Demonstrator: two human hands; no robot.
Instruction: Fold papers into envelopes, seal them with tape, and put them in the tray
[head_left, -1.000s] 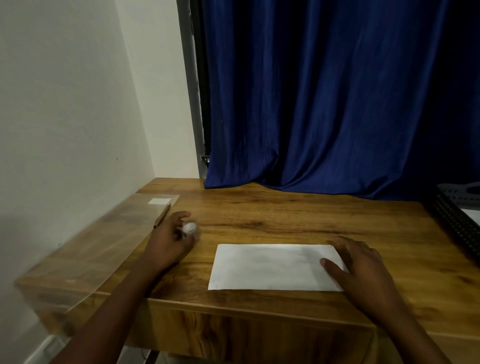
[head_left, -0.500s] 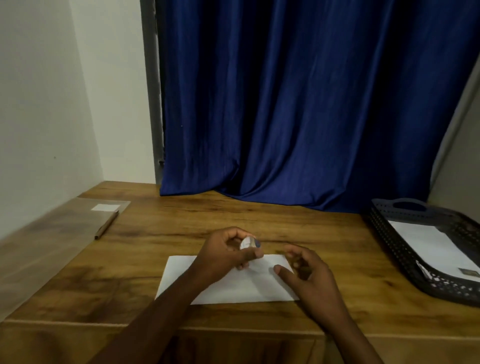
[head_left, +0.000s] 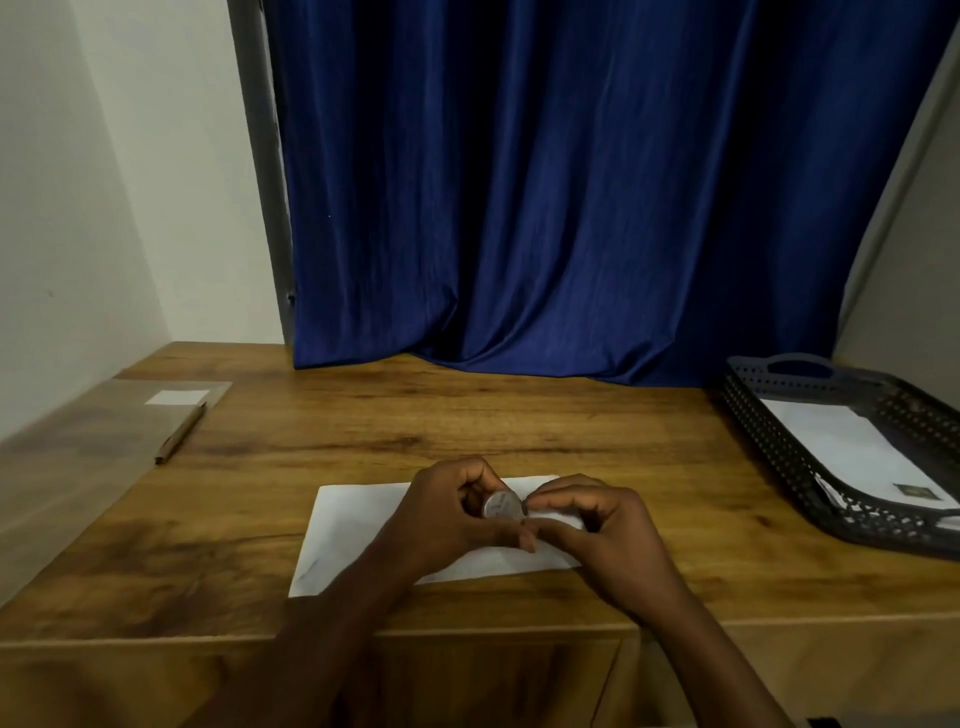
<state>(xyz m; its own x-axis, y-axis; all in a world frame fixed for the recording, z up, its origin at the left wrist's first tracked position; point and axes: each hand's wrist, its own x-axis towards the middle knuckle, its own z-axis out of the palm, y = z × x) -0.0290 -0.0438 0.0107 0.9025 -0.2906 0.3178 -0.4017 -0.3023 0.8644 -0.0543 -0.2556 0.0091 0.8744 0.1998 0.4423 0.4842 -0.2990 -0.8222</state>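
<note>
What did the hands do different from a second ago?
The left hand carried the tape roll from the table's left side to above the folded paper and still grips it. The right hand lifted off the paper's right edge and now pinches at the roll. The paper, the pencil and the tray stayed put.

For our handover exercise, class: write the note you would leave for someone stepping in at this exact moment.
Left hand grips the tape roll above the folded envelope.
Right hand pinches at the roll's edge, seemingly picking at the tape end.
Envelope lies flat on the desk, no tape visible on it.
Tray on the right already holds white envelopes.
Left: pull tape, seal this envelope, move it to the tray.
</note>
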